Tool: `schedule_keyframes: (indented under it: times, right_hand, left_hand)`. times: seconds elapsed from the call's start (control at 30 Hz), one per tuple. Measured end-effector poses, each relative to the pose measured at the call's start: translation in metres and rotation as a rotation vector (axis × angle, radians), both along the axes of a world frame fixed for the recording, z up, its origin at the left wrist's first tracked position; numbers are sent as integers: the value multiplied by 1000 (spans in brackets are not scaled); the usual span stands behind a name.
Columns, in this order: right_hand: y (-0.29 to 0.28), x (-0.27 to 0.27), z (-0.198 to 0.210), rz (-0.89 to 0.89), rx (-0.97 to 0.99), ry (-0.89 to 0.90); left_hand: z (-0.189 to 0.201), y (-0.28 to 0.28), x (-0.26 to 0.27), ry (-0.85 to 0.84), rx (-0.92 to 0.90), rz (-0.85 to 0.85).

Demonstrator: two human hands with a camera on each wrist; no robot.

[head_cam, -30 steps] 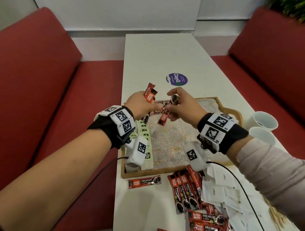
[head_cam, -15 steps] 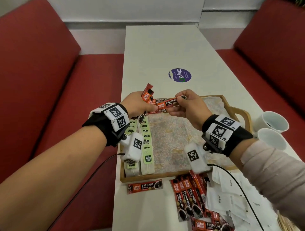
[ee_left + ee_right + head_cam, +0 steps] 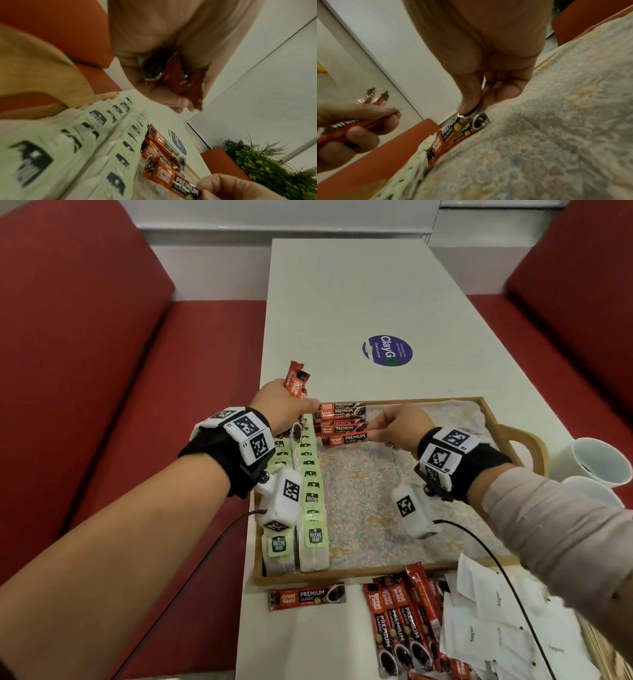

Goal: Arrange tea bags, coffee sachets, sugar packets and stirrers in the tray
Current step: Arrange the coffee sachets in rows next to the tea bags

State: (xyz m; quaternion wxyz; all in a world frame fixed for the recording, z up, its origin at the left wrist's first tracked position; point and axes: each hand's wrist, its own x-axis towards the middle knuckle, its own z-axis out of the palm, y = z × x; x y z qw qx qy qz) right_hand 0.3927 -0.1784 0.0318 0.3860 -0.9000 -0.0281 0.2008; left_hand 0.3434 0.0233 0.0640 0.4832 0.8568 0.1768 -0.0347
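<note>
A wooden tray with a floral liner lies on the white table. Two rows of green-tagged tea bags run down its left side. Several red coffee sachets lie side by side at its far left. My right hand pinches the right end of the nearest sachet and holds it low, just in front of that row. My left hand grips a small bunch of coffee sachets upright over the tray's far left corner. Both grips show in the wrist views: the bunch, the single sachet.
In front of the tray lie one loose coffee sachet, a pile of coffee sachets and white sugar packets. Wooden stirrers poke out at the bottom right. Two white cups stand right of the tray. Red benches flank the table.
My right hand has carried the single sachet down from mid-air to the tray, beside the row of sachets. The left hand kept its bunch and barely moved.
</note>
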Motion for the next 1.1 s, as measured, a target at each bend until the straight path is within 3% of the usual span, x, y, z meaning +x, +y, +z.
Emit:
schedule_keyframes:
  times: [0.47, 0.83, 0.97, 1.1]
  right_hand:
    - [15, 16, -19, -15, -27, 34]
    - [16, 19, -13, -4, -212, -116]
    - [21, 11, 0, 56, -48, -266]
    - [36, -8, 20, 175, 154, -234]
  left_hand:
    - [-11, 6, 4, -19, -56, -15]
    - [-9, 0, -1, 29, -354, 1]
    - [-5, -5, -2, 23, -442, 42]
    - [-3, -12, -5, 1, -453, 27]
